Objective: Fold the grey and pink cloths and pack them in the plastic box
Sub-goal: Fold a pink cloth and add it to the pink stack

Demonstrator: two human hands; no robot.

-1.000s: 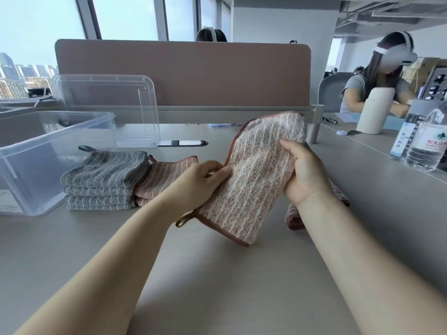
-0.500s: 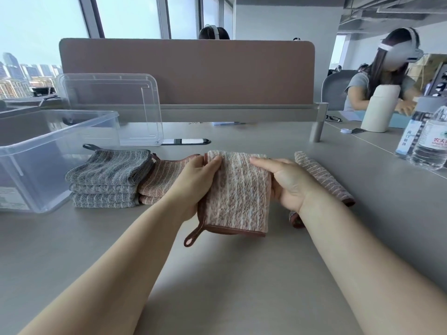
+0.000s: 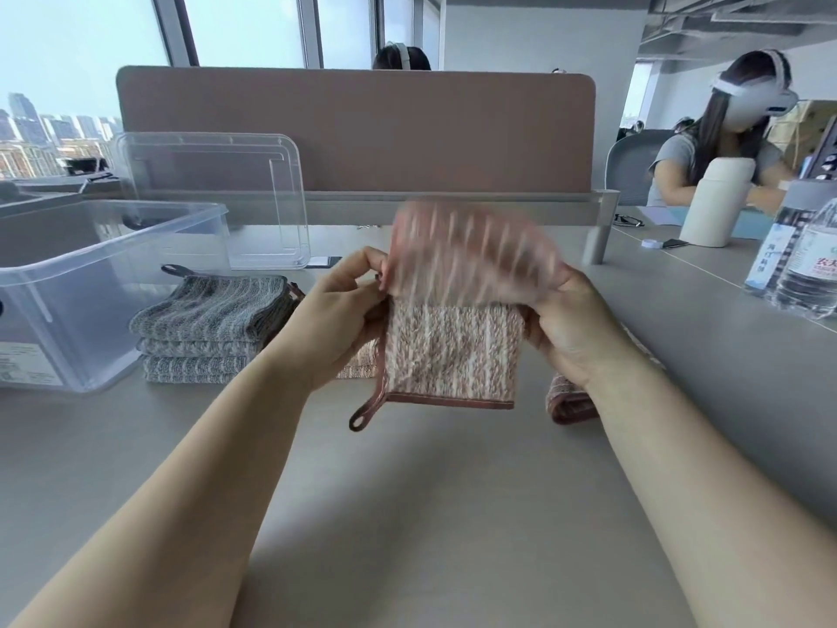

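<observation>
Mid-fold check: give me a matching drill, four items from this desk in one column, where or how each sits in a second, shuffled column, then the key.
Column one
1. pink cloth
2. grey cloths
3. plastic box
4. clear lid

Column two
a. stands upright against the desk divider
b. gripped between left hand and right hand, above the desk
c. folded in a stack beside the box
d. open, at the desk's left edge

Pairs: 1-b; 2-c; 3-d; 4-a
</observation>
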